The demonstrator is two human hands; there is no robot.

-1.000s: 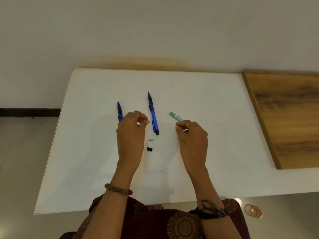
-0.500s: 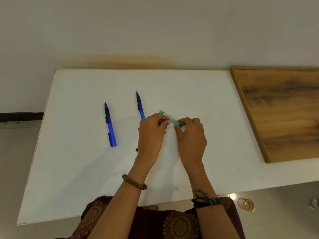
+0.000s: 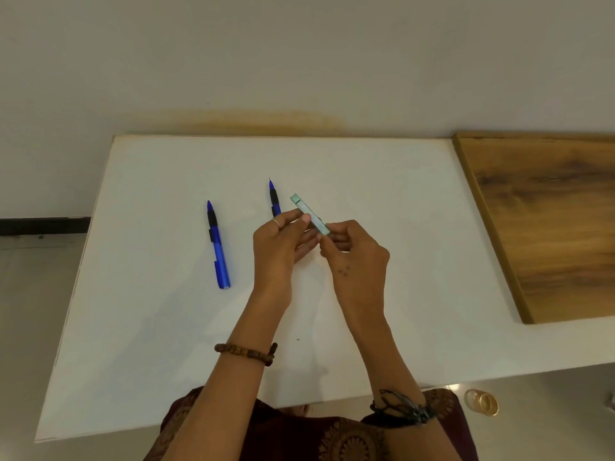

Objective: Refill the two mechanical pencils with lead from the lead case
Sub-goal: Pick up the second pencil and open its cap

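A slim green lead case (image 3: 307, 212) is lifted above the white table (image 3: 149, 327), tilted with its far end up and left. My left hand (image 3: 281, 247) pinches its middle and my right hand (image 3: 356, 257) grips its near end. One blue mechanical pencil (image 3: 218, 247) lies to the left, tip pointing away, its rear end uncapped. A second blue pencil (image 3: 274, 197) lies just behind my left hand, which hides its lower half. The small cap and eraser seen before are hidden behind my hands.
A wooden board (image 3: 549, 224) lies on the table's right side. The wall runs right behind the table's far edge. A gold ring-shaped object (image 3: 482, 402) sits on the floor at the lower right.
My left hand left the left pencil and joined my right hand on the lead case. Both hands have lifted the case off the table.
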